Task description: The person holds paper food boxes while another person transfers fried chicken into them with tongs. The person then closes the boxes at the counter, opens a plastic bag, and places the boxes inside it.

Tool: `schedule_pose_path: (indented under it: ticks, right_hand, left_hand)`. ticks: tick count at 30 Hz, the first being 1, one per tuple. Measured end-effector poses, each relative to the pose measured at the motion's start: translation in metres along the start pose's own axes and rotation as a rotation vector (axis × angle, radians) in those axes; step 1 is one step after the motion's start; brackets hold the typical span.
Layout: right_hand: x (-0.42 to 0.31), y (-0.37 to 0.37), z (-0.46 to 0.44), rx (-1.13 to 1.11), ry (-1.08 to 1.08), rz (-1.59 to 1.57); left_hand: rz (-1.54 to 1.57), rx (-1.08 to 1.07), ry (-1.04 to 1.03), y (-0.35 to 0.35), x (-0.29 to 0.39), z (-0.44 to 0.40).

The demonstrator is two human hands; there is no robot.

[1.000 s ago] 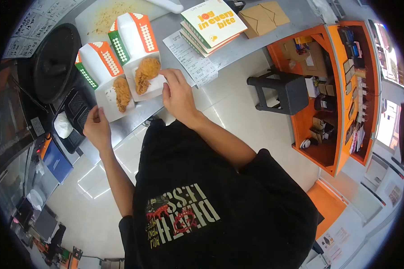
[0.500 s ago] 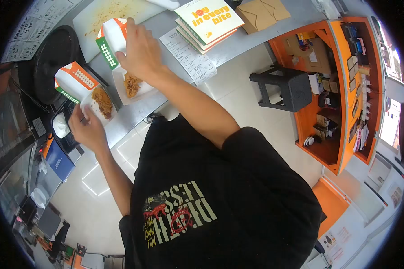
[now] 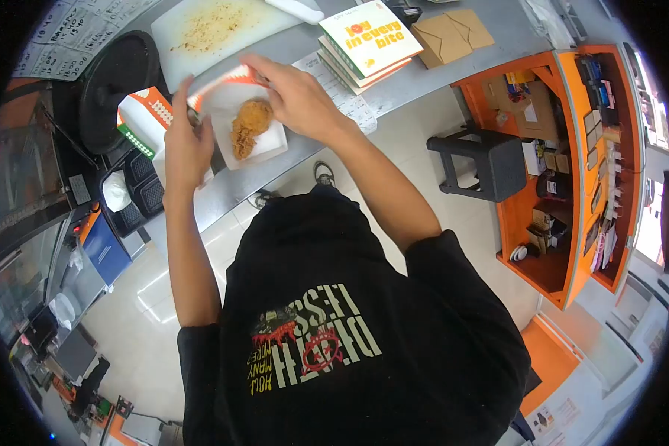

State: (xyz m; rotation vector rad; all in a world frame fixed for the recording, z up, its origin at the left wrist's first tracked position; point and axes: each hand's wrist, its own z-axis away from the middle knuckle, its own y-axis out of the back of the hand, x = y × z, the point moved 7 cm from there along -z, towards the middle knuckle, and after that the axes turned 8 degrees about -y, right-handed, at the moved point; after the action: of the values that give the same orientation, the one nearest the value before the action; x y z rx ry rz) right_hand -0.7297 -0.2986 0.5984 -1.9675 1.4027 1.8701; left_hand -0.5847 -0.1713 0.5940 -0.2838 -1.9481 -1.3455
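An open paper food box (image 3: pixel 269 152), white inside with an orange lid edge, stands on the metal counter. Inside it lies a piece of fried chicken (image 3: pixel 250 126). From the right side, my right hand (image 3: pixel 299 97) grips the raised lid, fingers curled over its far edge. My left hand (image 3: pixel 188 145) holds the same lid at its left side, the fingertips partly hidden. Just left of that hand stands a second open box (image 3: pixel 143 119), orange, white and green; my left hand and wrist cover most of its base, and its contents are hidden.
A cutting board (image 3: pixel 178 37) with crumbs lies at the back, near a round black lid (image 3: pixel 119 93). Folded printed cartons (image 3: pixel 372 44) sit on a receipt (image 3: pixel 357 111), beside brown boxes (image 3: pixel 453 37). A black tray (image 3: pixel 145 182) is at left; a black stool (image 3: pixel 483 163) stands right.
My left hand has moved from the left box to the right box's lid. My right hand still holds that lid, which now tilts forward over the chicken. The view has shifted slightly.
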Motion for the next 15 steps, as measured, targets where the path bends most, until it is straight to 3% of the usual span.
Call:
schedule_pose_path:
  ticks: [1,3,7,15]
  right_hand:
    - [0.0,0.0,0.008,0.021,0.07,0.001]
    - [0.004,-0.005,0.026,0.068,0.212,0.005]
    - [0.018,-0.015,0.055,0.116,0.187,0.135]
    - [0.035,-0.017,0.069,0.048,-0.041,-0.152]
  left_hand:
    - [0.059,-0.041,0.14,0.001,-0.002,0.012]
    - [-0.037,-0.02,-0.039,-0.004,-0.025,0.033]
    - [-0.243,0.04,-0.359,-0.016,-0.024,0.056]
    - [-0.164,-0.144,-0.255,-0.036,-0.005,0.087]
